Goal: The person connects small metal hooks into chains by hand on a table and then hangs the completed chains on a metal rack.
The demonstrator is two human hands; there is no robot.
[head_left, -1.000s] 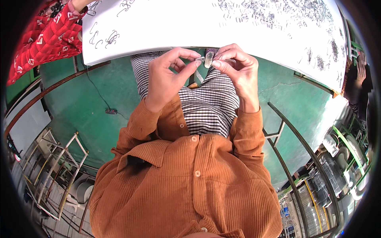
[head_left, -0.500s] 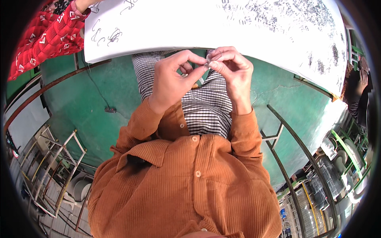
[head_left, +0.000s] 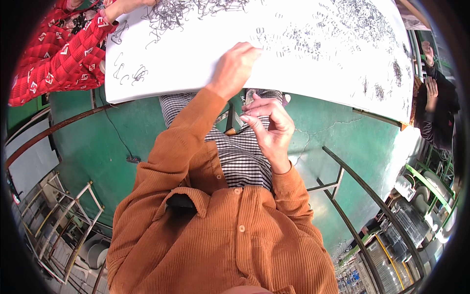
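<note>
Left hand (head_left: 236, 68) moved over white tabletop (head_left: 188, 59); grip of right hand (head_left: 273, 128) unclear.

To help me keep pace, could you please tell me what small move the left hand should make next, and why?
Probably, the left hand should reach slightly farther and pinch one of the small dark pieces: it is stretched over the white table, and those pieces lie just beyond it. Whether its grip holds anything cannot be made out.
</note>
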